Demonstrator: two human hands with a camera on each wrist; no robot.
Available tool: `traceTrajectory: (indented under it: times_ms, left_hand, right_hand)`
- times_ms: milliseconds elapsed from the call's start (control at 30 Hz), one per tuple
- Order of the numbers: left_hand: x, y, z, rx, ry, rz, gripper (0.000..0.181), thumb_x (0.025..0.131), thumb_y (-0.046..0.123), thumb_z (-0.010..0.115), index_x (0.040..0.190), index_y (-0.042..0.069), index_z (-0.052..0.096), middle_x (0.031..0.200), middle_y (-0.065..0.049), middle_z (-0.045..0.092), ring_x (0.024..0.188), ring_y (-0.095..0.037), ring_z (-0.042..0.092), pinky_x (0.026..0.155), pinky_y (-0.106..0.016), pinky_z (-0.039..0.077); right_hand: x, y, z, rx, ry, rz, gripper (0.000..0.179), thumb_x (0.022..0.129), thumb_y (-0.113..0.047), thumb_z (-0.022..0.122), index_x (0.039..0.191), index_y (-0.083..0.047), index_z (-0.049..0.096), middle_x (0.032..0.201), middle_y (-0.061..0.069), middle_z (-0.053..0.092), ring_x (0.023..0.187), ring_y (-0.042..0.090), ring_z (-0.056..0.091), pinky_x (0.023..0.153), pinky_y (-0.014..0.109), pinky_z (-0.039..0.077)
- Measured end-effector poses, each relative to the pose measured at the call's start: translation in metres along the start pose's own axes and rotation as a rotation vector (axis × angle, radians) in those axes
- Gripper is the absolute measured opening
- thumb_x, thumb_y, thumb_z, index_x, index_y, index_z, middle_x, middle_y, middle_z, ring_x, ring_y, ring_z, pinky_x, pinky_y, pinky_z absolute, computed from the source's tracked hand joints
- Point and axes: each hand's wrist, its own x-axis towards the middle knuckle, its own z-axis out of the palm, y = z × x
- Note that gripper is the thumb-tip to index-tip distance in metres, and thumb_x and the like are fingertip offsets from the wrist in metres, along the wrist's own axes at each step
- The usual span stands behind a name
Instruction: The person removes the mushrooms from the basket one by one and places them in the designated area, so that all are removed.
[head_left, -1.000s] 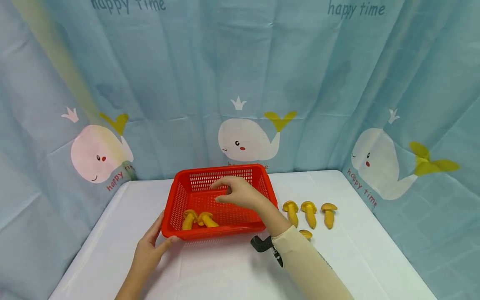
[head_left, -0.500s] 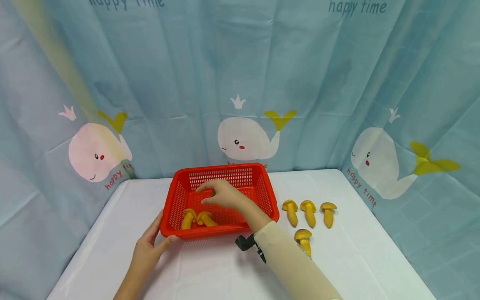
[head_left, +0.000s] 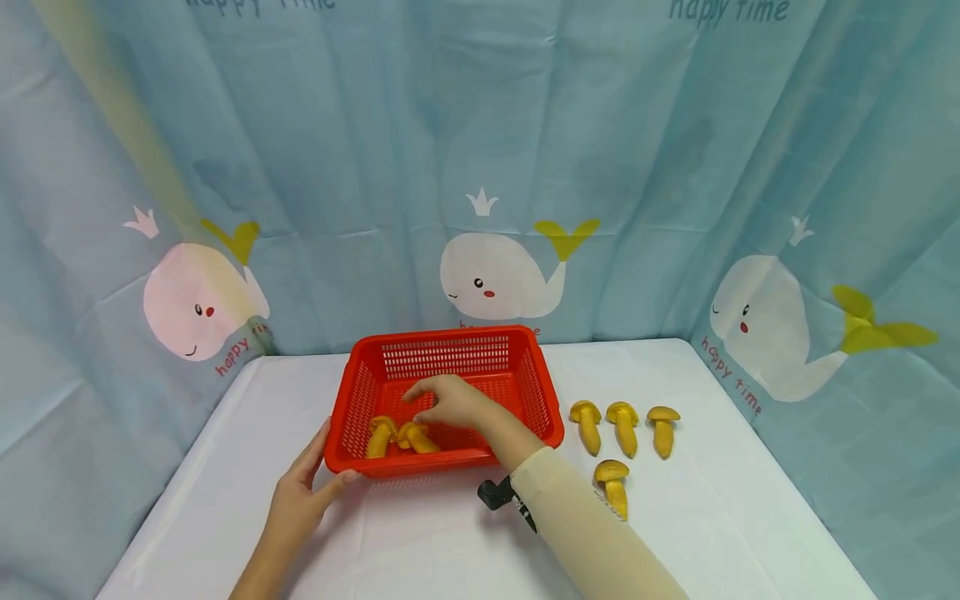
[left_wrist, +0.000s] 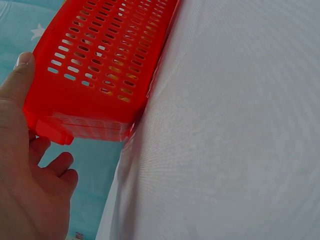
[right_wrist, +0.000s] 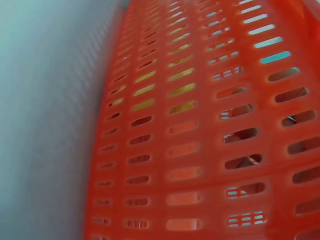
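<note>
A red plastic basket (head_left: 450,460) with slotted walls stands on the white table. My left hand (head_left: 298,493) holds its near left corner, thumb on the front rim and fingers at the side; in the left wrist view the fingers of the left hand (left_wrist: 30,170) curl by the basket's tab (left_wrist: 52,131). Two yellow mushrooms, one left (head_left: 381,438) and one right (head_left: 422,442), lie inside near the front wall. My right hand (head_left: 453,402) reaches into the basket just above the right one, thumb and index finger apart with nothing seen between them. Whether the thumb touches its cap, I cannot tell.
Several more yellow mushrooms lie on the table (head_left: 720,517) right of the basket: three in a row, with the middle one (head_left: 623,429) among them, and a nearer one (head_left: 612,486) beside my right sleeve (head_left: 592,525). A blue curtain (head_left: 360,167) hangs behind.
My right hand has moved left across the basket and lower, towards the two mushrooms. The nearer table mushroom has come out from behind my sleeve. My left hand keeps its place.
</note>
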Motion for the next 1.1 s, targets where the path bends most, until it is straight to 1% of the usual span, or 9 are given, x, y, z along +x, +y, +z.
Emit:
traceTrajectory:
  times_ms: [133,233,333,433,500,633,767,900,1100]
  left_hand:
    - [0.0,0.002,0.0,0.028,0.004,-0.023,0.087,0.092,0.032,0.078,0.163,0.033,0.027,0.165,0.007,0.033,0.139,0.02,0.025,0.1,0.002,0.026]
    - [-0.001,0.001,-0.001,0.034,0.005,-0.025,0.087,0.092,0.033,0.077,0.163,0.034,0.027,0.166,0.008,0.032,0.138,0.022,0.024,0.1,0.002,0.026]
    - [-0.003,-0.001,-0.002,0.038,0.005,-0.021,0.086,0.093,0.031,0.077,0.162,0.035,0.026,0.166,0.006,0.032,0.137,0.023,0.024,0.1,0.002,0.025]
    - [-0.004,-0.002,-0.002,0.033,0.005,-0.016,0.086,0.093,0.03,0.077,0.163,0.034,0.026,0.166,0.005,0.032,0.137,0.023,0.024,0.1,0.002,0.026]
    - [-0.003,-0.003,-0.002,0.029,0.006,-0.013,0.086,0.093,0.029,0.077,0.163,0.033,0.027,0.166,0.005,0.032,0.137,0.023,0.024,0.1,0.002,0.026]
    - [-0.002,-0.001,-0.001,0.039,0.008,-0.01,0.086,0.093,0.03,0.077,0.163,0.033,0.027,0.166,0.005,0.033,0.137,0.023,0.024,0.1,0.002,0.026]
    - [-0.001,-0.001,0.0,0.043,0.008,-0.015,0.086,0.093,0.031,0.077,0.163,0.035,0.027,0.166,0.006,0.032,0.136,0.023,0.024,0.1,0.002,0.026]
    - [0.0,-0.002,0.001,0.035,0.01,-0.021,0.087,0.092,0.031,0.077,0.162,0.037,0.026,0.166,0.007,0.032,0.136,0.023,0.024,0.1,0.002,0.026]
    - [0.001,-0.003,0.003,0.038,0.009,-0.007,0.086,0.092,0.031,0.078,0.161,0.041,0.026,0.165,0.008,0.033,0.137,0.022,0.025,0.1,0.002,0.026]
  right_hand:
    - [0.0,0.004,0.002,0.011,-0.019,0.006,0.029,0.092,-0.018,0.078,0.12,-0.026,0.075,0.121,-0.008,0.072,0.122,0.023,0.062,0.093,0.025,0.055]
    - [0.003,0.005,0.005,0.009,-0.042,0.007,0.03,0.091,-0.017,0.078,0.12,-0.026,0.075,0.125,-0.003,0.071,0.124,0.023,0.061,0.097,0.028,0.055]
    - [0.006,0.006,0.01,0.0,-0.074,0.023,0.031,0.092,-0.018,0.078,0.123,-0.023,0.075,0.128,-0.002,0.07,0.122,0.019,0.061,0.098,0.029,0.054]
    - [0.009,0.007,0.012,-0.006,-0.098,0.04,0.033,0.092,-0.02,0.078,0.125,-0.021,0.074,0.127,-0.003,0.07,0.118,0.015,0.06,0.097,0.029,0.055]
    - [0.01,0.008,0.012,-0.016,-0.115,0.047,0.033,0.092,-0.02,0.078,0.126,-0.021,0.074,0.126,-0.005,0.07,0.118,0.013,0.06,0.099,0.03,0.054]
    - [0.009,0.01,0.011,-0.035,-0.16,0.055,0.034,0.093,-0.02,0.077,0.127,-0.024,0.074,0.125,-0.01,0.07,0.122,0.014,0.058,0.104,0.034,0.052]
    - [0.009,0.011,0.011,-0.052,-0.188,0.063,0.036,0.093,-0.021,0.077,0.128,-0.024,0.073,0.126,-0.011,0.069,0.122,0.014,0.057,0.107,0.036,0.05]
    - [0.008,0.01,0.012,-0.058,-0.191,0.09,0.038,0.092,-0.023,0.078,0.129,-0.026,0.072,0.125,-0.011,0.068,0.118,0.013,0.057,0.105,0.037,0.051]
    - [0.007,0.013,0.016,-0.055,-0.178,0.123,0.036,0.09,-0.025,0.08,0.126,-0.028,0.074,0.117,-0.014,0.067,0.109,0.01,0.058,0.098,0.033,0.054]
